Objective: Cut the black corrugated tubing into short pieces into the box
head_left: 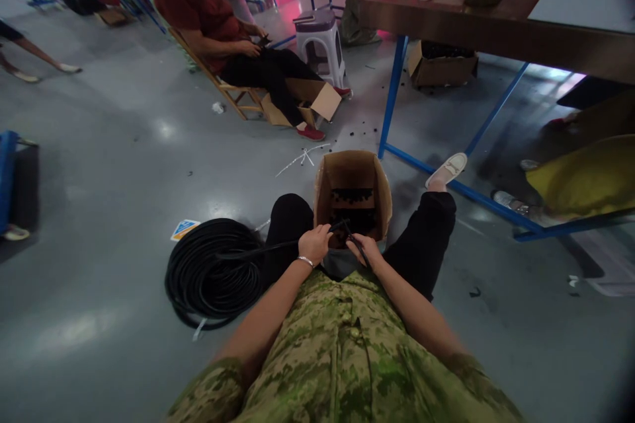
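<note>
My left hand (314, 242) is closed around a thin black tube (278, 248) that runs left to a big coil of black tubing (213, 272) on the floor. My right hand (363, 251) is closed on a small dark tool (353, 238), held at the tube's free end. Both hands hover over an open cardboard box (325, 178) between my knees. Several short black pieces lie inside the box.
A seated person in a red shirt (198, 6) works over another cardboard box (317, 100) on a wooden chair. A white stool (320, 39) stands behind. A blue-legged workbench (496, 30) rises at right, with a box (439, 66) under it.
</note>
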Tool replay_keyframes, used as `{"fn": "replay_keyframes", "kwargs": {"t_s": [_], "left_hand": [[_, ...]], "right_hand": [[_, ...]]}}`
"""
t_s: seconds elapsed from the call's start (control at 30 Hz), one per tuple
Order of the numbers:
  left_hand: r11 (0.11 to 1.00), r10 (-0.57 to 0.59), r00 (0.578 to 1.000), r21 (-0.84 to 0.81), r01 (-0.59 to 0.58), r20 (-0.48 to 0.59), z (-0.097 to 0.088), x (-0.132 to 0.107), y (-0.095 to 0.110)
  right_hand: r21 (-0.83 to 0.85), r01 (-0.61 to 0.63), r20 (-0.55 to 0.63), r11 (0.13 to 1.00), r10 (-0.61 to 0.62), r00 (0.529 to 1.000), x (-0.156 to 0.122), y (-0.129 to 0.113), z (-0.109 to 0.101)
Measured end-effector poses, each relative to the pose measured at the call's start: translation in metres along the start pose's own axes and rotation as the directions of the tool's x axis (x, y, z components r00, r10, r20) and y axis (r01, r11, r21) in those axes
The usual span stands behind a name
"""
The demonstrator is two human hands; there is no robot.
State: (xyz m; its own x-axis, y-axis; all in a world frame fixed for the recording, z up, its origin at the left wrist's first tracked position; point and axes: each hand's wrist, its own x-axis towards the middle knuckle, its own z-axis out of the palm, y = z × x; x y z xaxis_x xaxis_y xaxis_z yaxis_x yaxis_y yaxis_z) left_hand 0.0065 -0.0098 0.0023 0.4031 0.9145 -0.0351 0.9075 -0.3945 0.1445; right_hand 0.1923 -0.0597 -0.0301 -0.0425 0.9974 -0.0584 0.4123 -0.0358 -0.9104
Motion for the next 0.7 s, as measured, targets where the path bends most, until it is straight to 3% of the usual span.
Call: {"fn": "replay_keyframes", "kwargs": {"t_s": [0.33, 0.7], "left_hand": [[0.998, -0.026, 0.999, 0.054, 0.025, 0.019, 0.0036, 0.0027, 0.0022], [0.998, -0.027, 0.999, 0.058, 0.025, 0.039, 0.0069, 0.0066, 0.0049]], "right_hand": [[-0.073, 0.0, -0.029, 0.997, -0.002, 1.0, 0.0029, 0.0052, 0.0067], [-0.008, 0.003, -0.094, 1.0, -0.003, 0.996, 0.0061, 0.0082, 0.0097]]}}
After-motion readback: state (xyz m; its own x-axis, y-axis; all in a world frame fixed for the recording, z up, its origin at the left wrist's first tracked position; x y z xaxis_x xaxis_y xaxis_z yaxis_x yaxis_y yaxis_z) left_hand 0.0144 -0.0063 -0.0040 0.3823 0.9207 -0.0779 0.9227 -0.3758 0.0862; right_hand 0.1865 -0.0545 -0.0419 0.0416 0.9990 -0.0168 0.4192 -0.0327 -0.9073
